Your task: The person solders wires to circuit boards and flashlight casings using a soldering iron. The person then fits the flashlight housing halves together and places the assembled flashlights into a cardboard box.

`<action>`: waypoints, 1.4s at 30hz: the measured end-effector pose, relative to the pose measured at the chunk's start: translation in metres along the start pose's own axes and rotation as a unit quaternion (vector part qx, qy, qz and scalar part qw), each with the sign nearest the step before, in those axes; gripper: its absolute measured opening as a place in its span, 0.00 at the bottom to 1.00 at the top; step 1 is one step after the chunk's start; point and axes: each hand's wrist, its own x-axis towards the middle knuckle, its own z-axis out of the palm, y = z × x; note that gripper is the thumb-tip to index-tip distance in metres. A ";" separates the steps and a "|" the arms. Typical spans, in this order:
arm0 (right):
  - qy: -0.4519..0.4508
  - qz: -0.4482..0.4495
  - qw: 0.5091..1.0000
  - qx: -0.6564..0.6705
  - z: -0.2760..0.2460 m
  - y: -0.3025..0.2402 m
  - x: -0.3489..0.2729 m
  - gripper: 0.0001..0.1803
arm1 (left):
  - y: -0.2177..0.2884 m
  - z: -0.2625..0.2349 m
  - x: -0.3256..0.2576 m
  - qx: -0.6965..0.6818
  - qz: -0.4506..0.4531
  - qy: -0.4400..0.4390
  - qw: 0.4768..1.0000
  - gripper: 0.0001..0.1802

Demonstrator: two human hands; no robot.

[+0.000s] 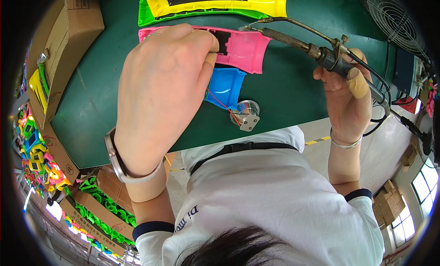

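1. Left hand (158, 87): back up, fingers curled over the left part of the pink shell (249, 50). Thumb and index come close at the shell's dark insert (223, 41); whether they pinch anything, can't tell.
2. Right hand (343, 96): wrapped round the handle of the soldering iron (326, 58), thumb and fingers closed on it. Curved feed tube (308, 27) clamped alongside.
3. Pink shell lies on the table (284, 91), between the green shell (146, 13) and the blue shell (226, 85); yellow shell (270, 2) farthest back.
4. Iron tip is just beside the pink shell's far edge. Touching or apart, can't tell.
5. Red wire (222, 100) runs from by the left hand, over the blue shell, to the silver round part (250, 109) near the table's front edge.
6. Risk: if the tip is hot, a small dip of the right wrist could melt or mark the pink plastic.
7. Risk: swinging the tip left could burn the left fingers, since they sit close and the hand blocks much of the view.
8. Risk: a left-hand tug on the red wire could strain its joint or drag the silver part off the edge.
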 end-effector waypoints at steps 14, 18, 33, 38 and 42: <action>0.009 0.049 0.999 0.021 -0.003 0.001 -0.025 0.21 | -0.059 0.021 -0.068 0.040 0.107 0.165 0.980 0.25; 0.031 0.056 0.998 0.029 -0.003 0.004 -0.032 0.22 | -0.032 0.031 -0.060 0.034 0.079 0.197 0.977 0.24; 0.097 0.066 0.993 0.001 0.011 0.008 -0.052 0.22 | -0.002 0.046 -0.038 -0.213 0.059 0.247 0.944 0.13; 0.122 0.066 0.990 0.017 0.014 0.014 -0.059 0.22 | 0.011 0.034 -0.035 -0.151 0.018 0.227 0.962 0.13; 0.136 0.054 0.989 0.013 0.022 0.017 -0.060 0.21 | 0.018 0.033 -0.034 -0.136 -0.029 0.193 0.971 0.13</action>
